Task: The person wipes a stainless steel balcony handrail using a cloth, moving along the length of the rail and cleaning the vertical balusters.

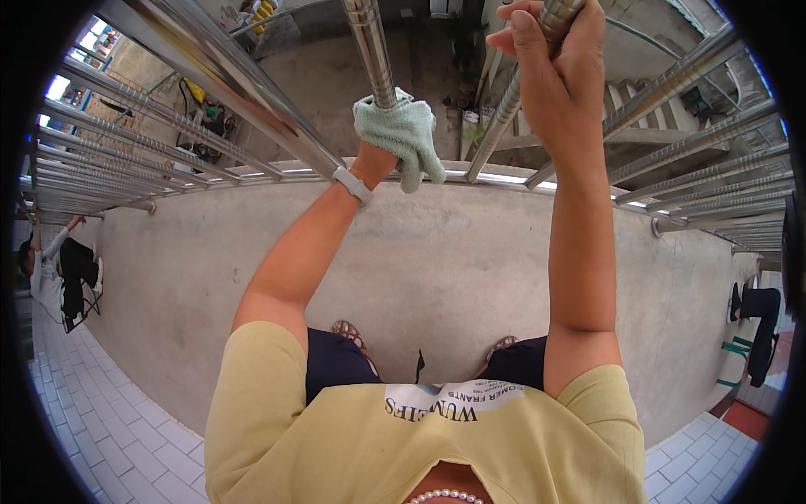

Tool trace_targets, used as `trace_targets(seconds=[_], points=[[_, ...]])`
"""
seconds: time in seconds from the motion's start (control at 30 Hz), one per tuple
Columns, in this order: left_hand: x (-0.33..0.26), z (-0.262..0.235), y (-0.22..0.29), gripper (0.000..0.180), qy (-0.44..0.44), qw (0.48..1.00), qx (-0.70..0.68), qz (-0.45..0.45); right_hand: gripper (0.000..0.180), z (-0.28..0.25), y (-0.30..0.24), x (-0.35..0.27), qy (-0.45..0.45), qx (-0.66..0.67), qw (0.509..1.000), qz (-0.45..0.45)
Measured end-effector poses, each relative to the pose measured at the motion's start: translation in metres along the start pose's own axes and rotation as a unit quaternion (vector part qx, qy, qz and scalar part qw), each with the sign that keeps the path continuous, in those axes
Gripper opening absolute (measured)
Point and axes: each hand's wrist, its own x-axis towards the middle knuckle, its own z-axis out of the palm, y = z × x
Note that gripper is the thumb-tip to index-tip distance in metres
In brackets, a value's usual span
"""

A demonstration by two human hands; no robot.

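A pale green cloth (390,126) is wrapped round a shiny metal railing bar (369,42), and its loose end hangs down on the right. My left hand (379,163) is closed on the cloth, most of its fingers hidden under the folds. Higher up and to the right, my right hand (564,80) curls round another ridged railing bar (561,18), with the thumb along its near side. Part of that bar is covered by the hand.
A thick metal post (243,76) stands left of the cloth. Rows of bars run to both sides above a concrete ledge (445,252). Beyond them are a lower yard and steps (646,109). Another person (71,265) sits far left; someone's leg (760,323) shows far right.
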Motion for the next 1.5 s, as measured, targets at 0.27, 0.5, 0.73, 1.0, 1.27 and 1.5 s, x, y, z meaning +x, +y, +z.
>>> trace_targets(seconds=[0.27,0.5,0.73,1.0,1.27,1.5], points=[[-0.017,-0.006,-0.029,0.004,0.037,0.992,0.120,0.001,0.032,-0.002,0.000,0.000,-0.010,0.015,1.000,0.012],[-0.032,-0.024,-0.058,0.015,-0.021,0.958,0.285,0.020,0.039,-0.003,-0.009,0.000,-0.035,-0.017,0.999,0.014],[-0.043,-0.029,-0.091,0.003,0.004,0.994,0.098,-0.048,0.044,-0.004,0.001,-0.001,-0.026,0.018,0.999,-0.016],[-0.058,-0.041,-0.106,0.010,-0.048,0.990,0.008,-0.129,0.045,0.000,0.001,0.000,-0.033,0.023,0.999,-0.003],[-0.055,-0.035,-0.100,0.004,-0.089,0.975,0.187,-0.081,0.045,-0.002,0.002,-0.001,-0.031,0.035,0.999,0.017],[-0.052,-0.043,-0.100,0.004,-0.051,0.949,0.310,-0.031,0.045,0.003,-0.001,0.002,-0.043,0.041,0.998,0.003]])
